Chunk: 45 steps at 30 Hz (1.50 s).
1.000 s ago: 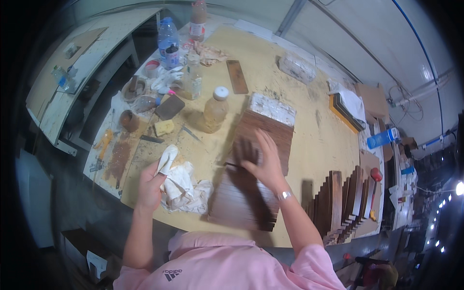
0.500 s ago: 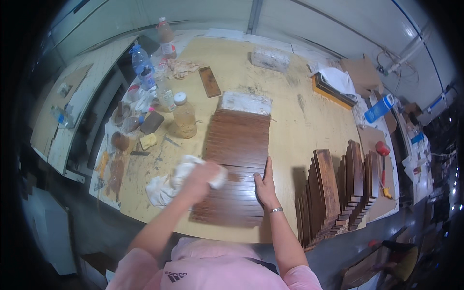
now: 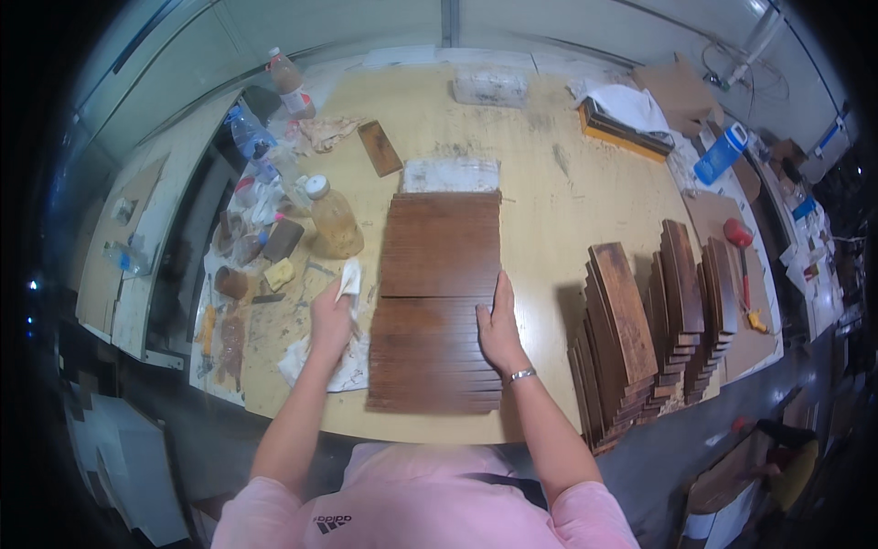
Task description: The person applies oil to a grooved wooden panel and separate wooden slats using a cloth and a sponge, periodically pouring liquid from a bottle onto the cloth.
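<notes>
A row of brown wooden strips (image 3: pixel 439 252) lies side by side on the worktable, with a dark gap across its middle. My right hand (image 3: pixel 500 334) rests along the row's right edge, thumb apart from the fingers and nothing gripped. Left of the row, my left hand (image 3: pixel 331 316) is closed on a white cloth (image 3: pixel 350 277), raised off the wood. Another white cloth (image 3: pixel 340 371) lies crumpled under my left wrist; I cannot tell whether the two are joined. A white wrapped block (image 3: pixel 450 175) sits against the far end of the row.
Stacked wooden strips (image 3: pixel 624 316) stand at the right, near a red-headed mallet (image 3: pixel 739 233). A capped bottle of yellowish liquid (image 3: pixel 337 224) is on the left, beside a yellow sponge (image 3: pixel 280 274) and a dark block (image 3: pixel 283 239). A blue bottle (image 3: pixel 721 156) lies at the far right.
My left hand has lifted the cloth off the strips and moved left. The wet-looking patch by the gap no longer shows. My right hand stays at the right edge, and the view has shifted slightly.
</notes>
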### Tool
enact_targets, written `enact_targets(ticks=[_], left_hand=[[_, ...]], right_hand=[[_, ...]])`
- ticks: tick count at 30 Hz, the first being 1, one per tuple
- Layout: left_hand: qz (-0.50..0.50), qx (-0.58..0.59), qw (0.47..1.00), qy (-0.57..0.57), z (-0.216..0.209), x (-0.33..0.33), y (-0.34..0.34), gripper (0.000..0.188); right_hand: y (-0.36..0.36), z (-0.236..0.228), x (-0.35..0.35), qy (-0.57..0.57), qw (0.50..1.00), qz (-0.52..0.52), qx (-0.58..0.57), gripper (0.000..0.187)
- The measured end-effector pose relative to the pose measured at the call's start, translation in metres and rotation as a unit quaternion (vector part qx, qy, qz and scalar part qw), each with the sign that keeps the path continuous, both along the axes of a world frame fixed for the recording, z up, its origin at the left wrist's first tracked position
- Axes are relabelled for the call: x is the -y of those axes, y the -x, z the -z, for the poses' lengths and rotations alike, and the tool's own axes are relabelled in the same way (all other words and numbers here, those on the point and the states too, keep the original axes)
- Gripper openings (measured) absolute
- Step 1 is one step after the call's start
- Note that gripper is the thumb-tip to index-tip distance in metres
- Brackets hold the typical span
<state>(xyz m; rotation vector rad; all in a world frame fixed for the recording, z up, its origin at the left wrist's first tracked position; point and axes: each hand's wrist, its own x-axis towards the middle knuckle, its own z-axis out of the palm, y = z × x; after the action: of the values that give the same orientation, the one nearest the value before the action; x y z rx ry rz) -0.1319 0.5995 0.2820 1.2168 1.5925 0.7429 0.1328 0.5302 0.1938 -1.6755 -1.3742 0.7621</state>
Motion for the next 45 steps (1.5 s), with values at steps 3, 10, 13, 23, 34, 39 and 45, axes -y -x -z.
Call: enact_targets(ticks=[3,10,13,23,34,39,45], left_hand=[[0.15,-0.048,0.957,-0.245,0.021,0.009,-0.038,0.042],[0.347,-0.223,0.828,-0.38,0.047,0.008,0.017,0.043],[0.052,-0.142,0.975,-0.164,0.047,-0.002,0.103,0.035],[0.363,-0.223,0.81,-0.402,0.034,0.035,-0.005,0.034],[0.05,-0.203,0.921,-0.329,0.033,0.074,0.083,0.048],[-0.004,-0.149,0.947,-0.284,0.067,0.112,0.073,0.045],[-0.039,-0.178,0.936,-0.301,0.08,0.126,0.074,0.041]], right_hand=[[0.008,-0.003,-0.001,-0.004,1.0,-0.01,-0.006,0.073],[0.006,0.003,0.0,-0.003,1.0,-0.005,-0.009,0.071],[0.008,-0.007,-0.004,-0.004,1.0,-0.002,-0.013,0.072],[0.003,-0.006,0.0,0.017,1.0,0.003,-0.016,0.069],[0.011,-0.021,-0.002,0.03,0.999,0.007,-0.02,0.067],[0.011,-0.017,0.0,0.012,1.0,-0.008,-0.013,0.066],[0.006,-0.002,-0.003,-0.014,1.0,-0.006,0.011,0.065]])
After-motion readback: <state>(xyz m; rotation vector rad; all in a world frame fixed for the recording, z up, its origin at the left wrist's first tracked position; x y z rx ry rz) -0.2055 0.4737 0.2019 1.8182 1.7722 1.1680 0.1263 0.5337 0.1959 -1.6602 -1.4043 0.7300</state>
